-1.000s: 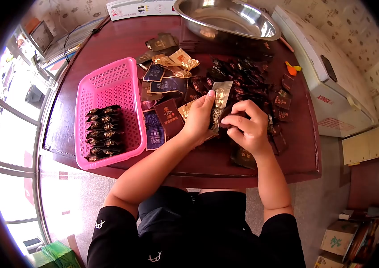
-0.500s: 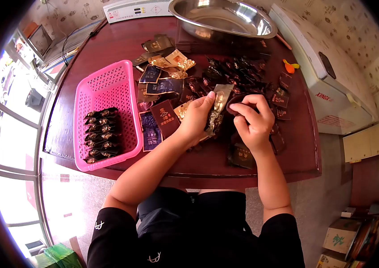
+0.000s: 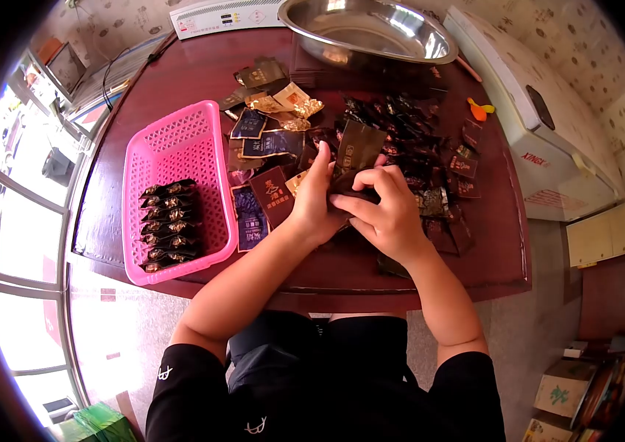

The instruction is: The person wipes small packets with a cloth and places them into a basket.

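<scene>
My left hand (image 3: 315, 206) is in the middle of the table, thumb raised, with its fingers around a dark olive packet (image 3: 361, 144) that stands up between my hands. Close against it, my right hand (image 3: 386, 210) has its fingers bent and pressed at the lower part of dark wrapping; the fingertips partly hide what they grip. A red-brown packet with gold lettering (image 3: 272, 195) lies left of my left hand. Blue packets (image 3: 274, 143) and gold packets (image 3: 294, 98) lie beyond it. A heap of dark shiny packets (image 3: 393, 118) spreads behind and right of my right hand.
A pink perforated basket (image 3: 225, 177) at the left holds a row of dark packets (image 3: 169, 225). A large steel basin (image 3: 445, 53) and a white machine (image 3: 227, 20) stand at the back. An orange-and-yellow object (image 3: 479, 110) lies near a white appliance (image 3: 570, 140).
My right hand has moved left to meet my left hand. The greenish-gold side of a packet no longer shows in my left hand; a dark olive face now stands there.
</scene>
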A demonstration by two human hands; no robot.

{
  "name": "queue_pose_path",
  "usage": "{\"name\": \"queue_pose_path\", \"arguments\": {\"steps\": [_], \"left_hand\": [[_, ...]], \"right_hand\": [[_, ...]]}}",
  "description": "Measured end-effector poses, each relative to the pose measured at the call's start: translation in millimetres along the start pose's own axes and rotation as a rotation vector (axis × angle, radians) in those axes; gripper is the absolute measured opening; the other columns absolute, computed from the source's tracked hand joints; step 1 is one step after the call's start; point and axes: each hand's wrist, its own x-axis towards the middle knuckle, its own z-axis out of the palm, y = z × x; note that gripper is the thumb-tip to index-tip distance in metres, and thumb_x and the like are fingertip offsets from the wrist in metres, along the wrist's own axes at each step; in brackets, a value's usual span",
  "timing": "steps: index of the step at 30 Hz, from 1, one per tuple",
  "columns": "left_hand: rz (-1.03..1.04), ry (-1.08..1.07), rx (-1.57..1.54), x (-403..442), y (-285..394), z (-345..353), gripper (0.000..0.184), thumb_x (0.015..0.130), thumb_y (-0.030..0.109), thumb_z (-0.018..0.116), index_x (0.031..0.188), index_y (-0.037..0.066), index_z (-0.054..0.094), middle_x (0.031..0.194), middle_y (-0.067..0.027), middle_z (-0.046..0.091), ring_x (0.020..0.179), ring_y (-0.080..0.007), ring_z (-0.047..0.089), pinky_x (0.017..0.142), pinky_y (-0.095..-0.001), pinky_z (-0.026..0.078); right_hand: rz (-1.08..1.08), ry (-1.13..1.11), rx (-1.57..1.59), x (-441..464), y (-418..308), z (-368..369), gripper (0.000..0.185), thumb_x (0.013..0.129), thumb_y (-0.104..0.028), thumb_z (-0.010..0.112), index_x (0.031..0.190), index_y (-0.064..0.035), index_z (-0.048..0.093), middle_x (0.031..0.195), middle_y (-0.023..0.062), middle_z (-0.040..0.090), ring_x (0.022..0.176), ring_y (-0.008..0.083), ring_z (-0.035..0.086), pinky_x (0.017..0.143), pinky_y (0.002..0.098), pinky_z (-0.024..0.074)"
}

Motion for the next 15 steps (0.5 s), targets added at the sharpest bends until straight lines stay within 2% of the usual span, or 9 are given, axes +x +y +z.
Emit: {"name": "queue_pose_path", "arguments": {"steps": [1,6,8,10,11,12,13,14,15], "left_hand": [[-0.019,-0.033,0.004,2.0,-0.2,-4.4,0.064,0.104,0.052,0.033,0.139,0.000,0.047,0.135,-0.0140,0.057,0.121,-0.0255,0.057,0.102,-0.0378,0.048],[-0.027,0.007,0.139,-0.1,-1.0,5.5,0.059,0.106,0.047,0.031,0.138,0.001,0.048,0.133,-0.0125,0.058,0.120,-0.0235,0.057,0.104,-0.0390,0.046],[0.097,0.047,0.079,3.8,-1.7,1.1,0.058,0.106,0.047,0.030,0.137,0.002,0.048,0.130,-0.0114,0.060,0.117,-0.0224,0.058,0.102,-0.0387,0.046],[0.104,0.048,0.106,5.2,0.1,-4.4,0.060,0.106,0.051,0.029,0.138,0.003,0.047,0.126,-0.0105,0.062,0.114,-0.0214,0.058,0.100,-0.0383,0.047],[0.149,0.070,0.127,4.7,-0.6,-5.3,0.057,0.105,0.051,0.032,0.132,0.005,0.052,0.123,-0.0088,0.063,0.109,-0.0194,0.060,0.096,-0.0378,0.048],[0.195,0.090,0.146,3.3,-0.2,-1.5,0.055,0.104,0.052,0.034,0.127,0.007,0.056,0.120,-0.0071,0.065,0.105,-0.0175,0.061,0.093,-0.0373,0.049],[0.175,0.174,0.214,-2.1,-1.3,10.7,0.064,0.103,0.059,0.028,0.126,0.006,0.057,0.119,-0.0069,0.066,0.105,-0.0179,0.061,0.093,-0.0355,0.048],[0.176,0.169,0.208,-2.9,-4.3,11.3,0.064,0.103,0.059,0.028,0.126,0.006,0.057,0.119,-0.0069,0.066,0.105,-0.0179,0.061,0.093,-0.0355,0.048],[0.180,0.174,0.249,-3.1,-7.0,11.1,0.071,0.102,0.062,0.023,0.127,0.005,0.057,0.121,-0.0093,0.064,0.109,-0.0194,0.060,0.096,-0.0364,0.047]], "right_hand": [[0.010,0.006,-0.044,0.2,-1.8,1.8,0.031,0.056,-0.006,0.079,0.086,-0.0147,0.076,0.092,0.0020,0.053,0.083,0.0223,0.053,0.072,0.0351,0.0500],[0.010,0.008,-0.056,-2.3,2.1,-5.7,0.031,0.051,-0.006,0.079,0.081,-0.0137,0.076,0.089,0.0018,0.052,0.083,0.0229,0.053,0.070,0.0351,0.0493],[0.040,0.012,-0.053,-0.5,7.8,-14.5,0.028,0.050,-0.006,0.079,0.077,-0.0115,0.074,0.087,0.0023,0.052,0.082,0.0224,0.053,0.066,0.0345,0.0496],[0.051,0.099,-0.149,-1.9,15.2,-19.2,0.027,0.050,-0.004,0.079,0.075,-0.0107,0.072,0.087,0.0022,0.052,0.081,0.0233,0.053,0.066,0.0348,0.0493],[0.052,0.184,-0.208,-3.3,18.4,-18.1,0.029,0.051,-0.002,0.078,0.077,-0.0106,0.070,0.087,0.0025,0.053,0.081,0.0242,0.054,0.065,0.0352,0.0487],[0.046,0.254,-0.214,-6.4,21.8,-18.4,0.035,0.052,-0.002,0.078,0.086,-0.0111,0.072,0.089,0.0039,0.053,0.081,0.0249,0.054,0.066,0.0361,0.0484],[0.019,0.294,-0.208,-8.1,22.8,-16.5,0.039,0.053,-0.002,0.077,0.091,-0.0109,0.073,0.091,0.0049,0.054,0.082,0.0253,0.055,0.067,0.0367,0.0486],[-0.009,0.332,-0.202,-8.3,22.2,-14.9,0.043,0.054,-0.002,0.077,0.097,-0.0108,0.073,0.093,0.0060,0.055,0.084,0.0258,0.055,0.068,0.0372,0.0488],[-0.049,0.236,-0.142,-0.8,10.9,-19.6,0.048,0.057,-0.002,0.076,0.104,-0.0096,0.073,0.096,0.0068,0.057,0.086,0.0269,0.057,0.072,0.0393,0.0500]]}}
